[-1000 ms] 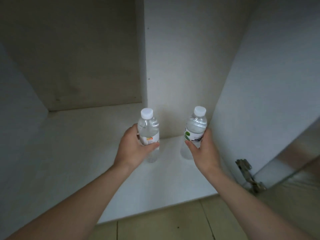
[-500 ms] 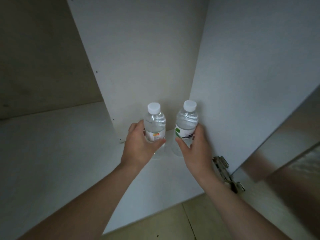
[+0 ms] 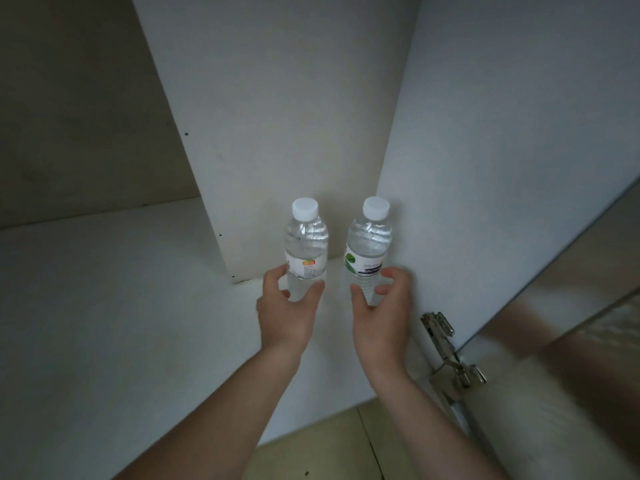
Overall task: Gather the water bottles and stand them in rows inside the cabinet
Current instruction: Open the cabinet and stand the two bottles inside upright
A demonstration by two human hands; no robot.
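Note:
Two clear water bottles with white caps stand upright side by side on the white cabinet floor (image 3: 104, 306), in the back right corner. The left bottle (image 3: 306, 244) has an orange-marked label; the right bottle (image 3: 367, 244) has a green-marked label and stands close to the right side wall. My left hand (image 3: 287, 313) is just in front of the left bottle with fingers spread around its base, loosened from it. My right hand (image 3: 384, 313) is likewise spread around the base of the right bottle. The bottles' bottoms are hidden behind my fingers.
A white divider panel (image 3: 277, 133) stands behind the bottles, and the white side wall (image 3: 502, 168) rises on the right. A metal hinge (image 3: 446, 344) sits at the front right, beside the open door (image 3: 588, 323). Left of the divider is a wide section of floor.
Both hands carried the bottles deeper into the right corner, set them down and loosened their grip; the fingers now stand apart around the bases. The view has shifted right.

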